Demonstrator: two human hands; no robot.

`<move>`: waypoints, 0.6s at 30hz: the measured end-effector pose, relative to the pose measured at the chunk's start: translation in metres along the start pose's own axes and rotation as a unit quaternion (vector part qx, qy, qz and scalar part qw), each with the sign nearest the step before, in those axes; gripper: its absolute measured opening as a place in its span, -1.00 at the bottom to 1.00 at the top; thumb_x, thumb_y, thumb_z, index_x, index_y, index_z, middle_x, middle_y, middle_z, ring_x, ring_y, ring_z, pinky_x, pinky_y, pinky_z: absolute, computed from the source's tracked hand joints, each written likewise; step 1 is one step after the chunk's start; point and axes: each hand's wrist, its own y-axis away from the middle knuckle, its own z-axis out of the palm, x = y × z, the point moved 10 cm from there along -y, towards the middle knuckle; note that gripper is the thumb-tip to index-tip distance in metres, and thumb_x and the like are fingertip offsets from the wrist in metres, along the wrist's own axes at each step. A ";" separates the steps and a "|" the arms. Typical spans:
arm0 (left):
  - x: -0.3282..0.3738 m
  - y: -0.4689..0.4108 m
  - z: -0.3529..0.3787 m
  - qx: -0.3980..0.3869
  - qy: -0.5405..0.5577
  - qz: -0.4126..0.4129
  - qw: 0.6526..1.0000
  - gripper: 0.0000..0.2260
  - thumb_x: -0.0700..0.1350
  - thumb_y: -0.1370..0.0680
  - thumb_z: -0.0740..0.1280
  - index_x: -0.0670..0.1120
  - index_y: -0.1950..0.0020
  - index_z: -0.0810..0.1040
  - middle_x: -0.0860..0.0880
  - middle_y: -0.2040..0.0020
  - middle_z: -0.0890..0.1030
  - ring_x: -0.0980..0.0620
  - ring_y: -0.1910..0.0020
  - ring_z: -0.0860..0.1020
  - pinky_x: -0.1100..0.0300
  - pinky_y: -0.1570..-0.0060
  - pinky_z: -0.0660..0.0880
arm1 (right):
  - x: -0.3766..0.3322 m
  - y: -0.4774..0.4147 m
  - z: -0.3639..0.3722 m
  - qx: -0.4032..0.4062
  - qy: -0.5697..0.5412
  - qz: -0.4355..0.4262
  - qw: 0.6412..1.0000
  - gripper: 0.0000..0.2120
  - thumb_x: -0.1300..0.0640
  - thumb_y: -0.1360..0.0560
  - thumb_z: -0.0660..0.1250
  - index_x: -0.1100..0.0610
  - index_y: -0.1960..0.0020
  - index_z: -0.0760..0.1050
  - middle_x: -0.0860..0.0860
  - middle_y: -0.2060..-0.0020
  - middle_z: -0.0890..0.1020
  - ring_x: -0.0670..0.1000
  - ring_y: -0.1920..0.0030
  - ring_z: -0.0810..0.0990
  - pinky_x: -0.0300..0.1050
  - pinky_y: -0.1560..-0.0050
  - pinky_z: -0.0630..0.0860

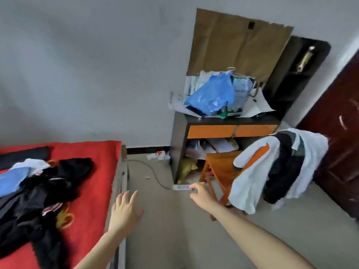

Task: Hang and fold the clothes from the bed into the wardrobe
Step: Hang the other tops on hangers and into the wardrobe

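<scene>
A heap of clothes (37, 189), mostly black with blue, white and striped pieces, lies on the bed (93, 158), which has a red cover, at the lower left. My left hand (126, 208) hovers over the bed's near edge with its fingers spread, touching nothing. My right hand (198, 193) reaches forward over the floor toward an orange chair (219, 167); its fingers are loosely curled and hold nothing. White and black garments (272, 167) hang over the chair's back. No wardrobe shows in this view.
A dark desk with orange drawers (231, 131) stands against the wall, piled with a blue plastic bag (209, 96) and papers. A white power strip (181, 187) and its cable lie on the floor by the desk. A dark red door (342, 133) is at the right.
</scene>
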 end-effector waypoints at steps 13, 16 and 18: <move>0.189 -0.035 0.048 -0.060 -0.006 0.154 0.986 -0.44 0.05 -0.58 0.20 -0.01 -0.52 0.10 -0.06 -0.45 0.23 -0.09 -0.45 0.13 0.11 -0.36 0.19 | 0.183 0.036 -0.147 0.166 -0.061 0.149 0.973 -0.69 0.24 -0.51 0.21 0.23 -0.24 0.48 0.11 -0.21 0.49 0.09 -0.17 0.49 -0.10 -0.14 0.46; 0.237 -0.046 0.056 -0.059 -0.012 0.184 0.981 -0.48 0.06 -0.59 0.17 0.02 -0.51 0.10 -0.05 -0.47 0.18 -0.07 -0.47 0.09 0.11 -0.38 0.17 | 0.220 0.029 -0.187 0.205 -0.082 0.157 0.963 -0.71 0.25 -0.52 0.20 0.23 -0.22 0.49 0.16 -0.18 0.49 0.06 0.00 0.52 -0.11 -0.02 0.47; 0.276 -0.058 0.062 -0.057 -0.021 0.200 0.978 -0.48 0.09 -0.60 0.14 0.03 -0.51 0.07 -0.04 -0.49 0.14 -0.07 -0.49 0.05 0.10 -0.41 0.15 | 0.245 0.020 -0.221 0.233 -0.100 0.157 0.954 -0.73 0.28 -0.53 0.19 0.28 -0.19 0.50 0.21 -0.16 0.49 0.13 -0.06 0.54 -0.08 -0.05 0.46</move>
